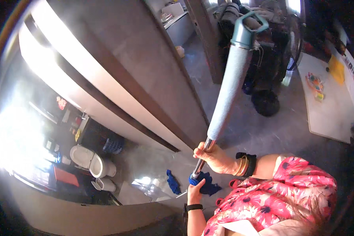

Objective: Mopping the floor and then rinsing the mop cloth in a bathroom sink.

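A mop-like pole runs slantwise across the middle, with a teal plastic loop handle [246,29] at its top and a pale blue sleeve [230,91] below that. My right hand [216,159], with gold bangles and a black band at the wrist, grips the bare metal shaft [200,165] under the sleeve. Close below, my left hand [196,190], wearing a black wristband, closes around the shaft's lower end, where bunched blue fabric [208,184] partly hides the fingers. Another blue fabric piece [173,182] lies apart to the left, near a thin pale bar [182,194].
At left, a bathroom holds a white toilet [96,166], a small white bin [106,185] and a dark blue basket [113,146]. Wall edges and a door frame [205,38] stand upper centre. At right are a dark round object [265,103] and a white board [327,118] bearing small items.
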`<move>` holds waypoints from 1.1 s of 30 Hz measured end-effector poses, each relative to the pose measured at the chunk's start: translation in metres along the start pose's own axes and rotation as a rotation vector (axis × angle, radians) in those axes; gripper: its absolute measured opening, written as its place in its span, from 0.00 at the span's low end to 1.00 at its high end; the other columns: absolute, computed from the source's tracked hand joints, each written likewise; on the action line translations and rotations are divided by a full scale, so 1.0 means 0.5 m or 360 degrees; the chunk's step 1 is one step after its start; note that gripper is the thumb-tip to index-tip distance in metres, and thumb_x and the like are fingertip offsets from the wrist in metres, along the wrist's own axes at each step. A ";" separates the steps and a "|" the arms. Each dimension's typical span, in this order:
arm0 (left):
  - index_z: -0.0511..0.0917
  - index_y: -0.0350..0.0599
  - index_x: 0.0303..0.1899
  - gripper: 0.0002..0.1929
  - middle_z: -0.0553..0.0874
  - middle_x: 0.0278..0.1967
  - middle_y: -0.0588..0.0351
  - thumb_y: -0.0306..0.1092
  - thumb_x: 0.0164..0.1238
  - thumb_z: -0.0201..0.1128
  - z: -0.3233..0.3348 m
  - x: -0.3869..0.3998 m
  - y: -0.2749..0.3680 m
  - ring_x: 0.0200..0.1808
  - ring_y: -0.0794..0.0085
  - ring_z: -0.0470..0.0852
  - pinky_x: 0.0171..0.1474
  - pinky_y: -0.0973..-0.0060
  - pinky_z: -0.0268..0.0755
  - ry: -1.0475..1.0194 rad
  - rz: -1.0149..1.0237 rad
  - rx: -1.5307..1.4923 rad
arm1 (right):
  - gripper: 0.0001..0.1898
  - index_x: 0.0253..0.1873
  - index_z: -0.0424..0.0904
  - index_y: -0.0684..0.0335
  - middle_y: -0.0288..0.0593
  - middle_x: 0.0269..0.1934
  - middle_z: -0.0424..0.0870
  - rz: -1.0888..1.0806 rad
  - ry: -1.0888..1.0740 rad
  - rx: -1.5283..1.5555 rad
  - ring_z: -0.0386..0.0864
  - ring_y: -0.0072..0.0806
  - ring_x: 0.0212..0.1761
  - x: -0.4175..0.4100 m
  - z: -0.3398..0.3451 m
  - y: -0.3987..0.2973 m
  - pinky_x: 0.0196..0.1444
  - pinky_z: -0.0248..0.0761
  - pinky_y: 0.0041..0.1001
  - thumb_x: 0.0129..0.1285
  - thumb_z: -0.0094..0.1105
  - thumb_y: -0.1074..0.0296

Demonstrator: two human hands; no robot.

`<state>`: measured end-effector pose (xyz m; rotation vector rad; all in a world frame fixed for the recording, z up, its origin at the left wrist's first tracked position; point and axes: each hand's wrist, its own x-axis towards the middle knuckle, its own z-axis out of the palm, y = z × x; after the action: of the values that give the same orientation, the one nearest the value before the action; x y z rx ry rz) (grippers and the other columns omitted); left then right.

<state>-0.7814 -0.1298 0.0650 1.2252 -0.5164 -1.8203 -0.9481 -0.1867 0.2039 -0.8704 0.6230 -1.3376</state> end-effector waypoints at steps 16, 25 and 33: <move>0.69 0.38 0.53 0.17 0.77 0.51 0.50 0.31 0.63 0.48 -0.092 0.100 -0.136 0.53 0.60 0.75 0.59 0.59 0.64 0.0024 0.0022 -0.0941 | 0.25 0.16 0.58 0.56 0.24 0.16 0.58 0.0124 0.0258 -0.0304 0.53 0.15 0.21 -0.013 0.062 0.055 0.23 0.51 0.24 0.57 0.65 0.56; 0.72 0.43 0.49 0.14 0.79 0.43 0.53 0.30 0.61 0.54 -0.058 0.044 -0.099 0.42 0.63 0.80 0.45 0.64 0.74 0.0380 0.0404 -0.0424 | 0.15 0.24 0.63 0.57 0.25 0.21 0.63 0.0141 -0.0265 -0.0302 0.58 0.18 0.23 -0.011 0.051 0.056 0.26 0.58 0.24 0.59 0.60 0.65; 0.71 0.42 0.53 0.23 0.79 0.50 0.53 0.48 0.64 0.54 -0.108 0.037 -0.081 0.49 0.61 0.78 0.54 0.62 0.70 0.0123 0.0090 -0.0749 | 0.07 0.31 0.69 0.64 0.33 0.25 0.76 0.0018 -0.0568 -0.0607 0.75 0.19 0.31 -0.014 0.057 -0.009 0.38 0.69 0.23 0.57 0.57 0.72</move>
<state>-0.7529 -0.1163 0.0023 0.9404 -0.0666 -1.7108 -0.9286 -0.1750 0.2227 -1.3766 0.6075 -1.0306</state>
